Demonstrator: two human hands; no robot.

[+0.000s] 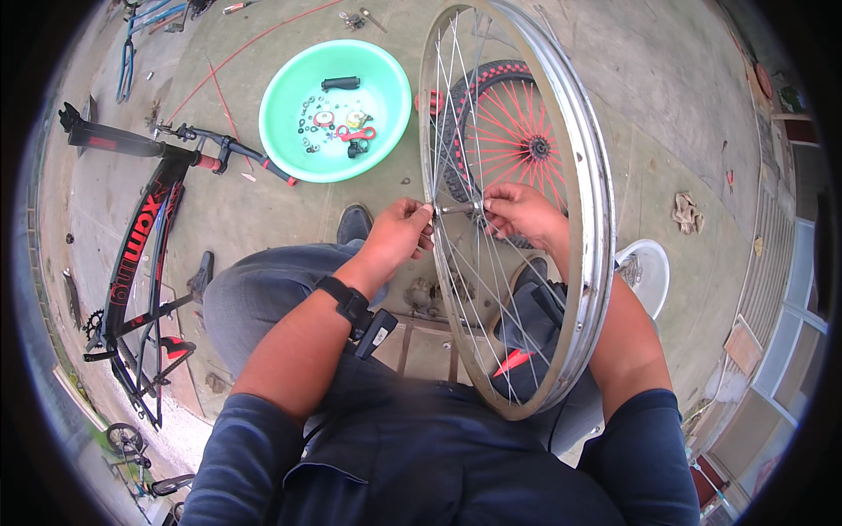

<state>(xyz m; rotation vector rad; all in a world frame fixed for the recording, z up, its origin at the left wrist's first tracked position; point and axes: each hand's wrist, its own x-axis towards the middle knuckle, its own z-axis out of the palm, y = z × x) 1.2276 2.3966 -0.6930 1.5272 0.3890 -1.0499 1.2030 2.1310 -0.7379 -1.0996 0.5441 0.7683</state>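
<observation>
Hands: Left hand (pixel 402 230) had thumb and fingers pinched narrow at the left end of the hub (pixel 456 209); right hand (pixel 526 215) was pinched likewise at its right end. Any small part between the fingertips was too small to tell.
Wheel: The tyreless wheel (pixel 586 131) stood on edge before the person, its near rim over the lap; whether it touched the clothing could not be told.
Handling: It looked light for its breadth, with a stiff metal rim, probably smooth under the fingers, and thin spokes (pixel 462 302) that seemed easiest to bend.
Hold: Both hub ends or the rim seemed the sound places to grip, rather than single spokes.
Axis: The hub's long axis ran left to right, hand to hand; the rim's plane ran away from the body, leaning somewhat.
Surroundings: Beyond lay a red-spoked wheel (pixel 536 149); left of it sat a green basin (pixel 285 96) of small parts, and farther left a black frame (pixel 132 254).
</observation>
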